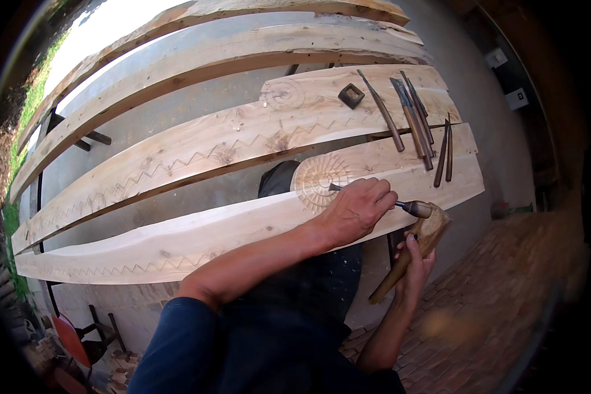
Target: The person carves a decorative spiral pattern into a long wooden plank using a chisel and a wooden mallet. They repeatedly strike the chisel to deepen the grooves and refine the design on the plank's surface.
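Observation:
My left hand (358, 210) is closed around a chisel (410, 209), its blade on a carved round rosette (320, 169) in the near pale board (111, 253). My right hand (415, 262) grips a wooden mallet (432, 228), whose head is at the dark butt of the chisel's handle; whether they touch I cannot tell. Beyond the rosette, loose chisels and gouges (417, 121) lie across the boards with a small dark square block (351, 95). The boards bear penciled or cut zigzag lines.
More long planks (144, 79) span dark supports (95, 138) behind the near boards. A chair with an orange part (72, 341) stands at lower left. Stacked bricks or brick paving (479, 289) lie at lower right. Grass (33, 105) edges the left side; a dark wall with fittings (515, 98) is at right.

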Motion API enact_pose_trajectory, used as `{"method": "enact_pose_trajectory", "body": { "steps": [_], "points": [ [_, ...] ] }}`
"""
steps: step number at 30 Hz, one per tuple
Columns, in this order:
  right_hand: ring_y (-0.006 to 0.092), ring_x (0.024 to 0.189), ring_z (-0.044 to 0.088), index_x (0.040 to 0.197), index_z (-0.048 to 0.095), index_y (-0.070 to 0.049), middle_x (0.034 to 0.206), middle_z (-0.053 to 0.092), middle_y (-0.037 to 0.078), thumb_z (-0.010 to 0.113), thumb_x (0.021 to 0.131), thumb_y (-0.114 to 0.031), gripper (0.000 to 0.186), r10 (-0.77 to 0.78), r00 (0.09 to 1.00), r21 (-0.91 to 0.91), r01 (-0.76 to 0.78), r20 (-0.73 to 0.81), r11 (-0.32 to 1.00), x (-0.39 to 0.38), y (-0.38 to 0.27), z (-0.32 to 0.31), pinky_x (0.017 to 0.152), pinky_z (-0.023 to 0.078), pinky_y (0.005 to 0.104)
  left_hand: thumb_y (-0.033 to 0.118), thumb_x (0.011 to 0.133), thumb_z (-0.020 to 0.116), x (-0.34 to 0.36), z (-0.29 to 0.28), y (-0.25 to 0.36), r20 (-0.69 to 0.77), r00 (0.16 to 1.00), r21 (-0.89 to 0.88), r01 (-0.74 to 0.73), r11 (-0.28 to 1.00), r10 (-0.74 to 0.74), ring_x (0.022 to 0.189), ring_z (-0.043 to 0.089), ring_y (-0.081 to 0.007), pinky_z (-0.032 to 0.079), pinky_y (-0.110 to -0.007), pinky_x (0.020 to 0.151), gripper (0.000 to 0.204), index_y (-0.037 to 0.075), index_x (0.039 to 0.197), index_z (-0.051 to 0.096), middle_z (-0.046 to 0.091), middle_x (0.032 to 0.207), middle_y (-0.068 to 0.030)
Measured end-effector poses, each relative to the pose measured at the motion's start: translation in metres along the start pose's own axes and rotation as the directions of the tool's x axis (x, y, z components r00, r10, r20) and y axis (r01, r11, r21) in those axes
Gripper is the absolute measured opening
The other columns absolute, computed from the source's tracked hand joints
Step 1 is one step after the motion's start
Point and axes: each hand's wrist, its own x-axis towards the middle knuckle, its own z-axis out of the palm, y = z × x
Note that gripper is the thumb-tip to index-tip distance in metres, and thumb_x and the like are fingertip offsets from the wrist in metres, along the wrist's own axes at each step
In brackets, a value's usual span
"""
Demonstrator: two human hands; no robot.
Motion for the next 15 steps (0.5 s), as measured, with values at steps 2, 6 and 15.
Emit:
{"method": "enact_pose_trajectory", "body": {
  "steps": [2,6,15],
  "points": [
    [0.0119,0.077,0.068,0.129,0.066,-0.004,0.101,0.074,0.007,0.083,0.099,-0.016,0.037,-0.056,0.998,-0.14,0.051,-0.028,0.989,0.004,-0.001,-0.002,0.063,0.054,0.0277,0.016,0.095,0.076,0.0,0.001,-0.002,0.016,1.0,-0.006,0.004,1.0,-0.004,0.083,0.065,-0.0309,0.054,-0.044,0.073,0.021,0.01,0.114,0.07,0.057,0.09,-0.0082],
    [0.0106,0.074,0.065,0.125,0.069,-0.001,0.095,0.072,0.004,0.085,0.096,-0.011,0.034,-0.211,0.976,-0.306,0.183,-0.061,0.934,0.021,0.001,0.005,0.064,0.052,0.0283,0.021,0.094,0.079,0.004,-0.001,-0.01,-0.027,0.999,-0.041,-0.02,0.999,0.019,0.082,0.063,-0.0307,0.051,-0.044,0.071,0.026,0.01,0.115,0.069,0.055,0.089,-0.0084],
    [0.0145,0.081,0.068,0.13,0.067,0.003,0.104,0.076,0.009,0.081,0.098,-0.006,0.037,-0.44,0.875,-0.416,0.331,-0.2,0.847,0.011,-0.035,0.026,0.071,0.054,0.0309,0.022,0.093,0.082,0.0,-0.003,-0.016,-0.09,0.995,-0.086,0.041,0.995,-0.048,0.082,0.06,-0.0311,0.049,-0.045,0.071,0.024,0.009,0.108,0.069,0.053,0.088,-0.0093]
  ]
}}
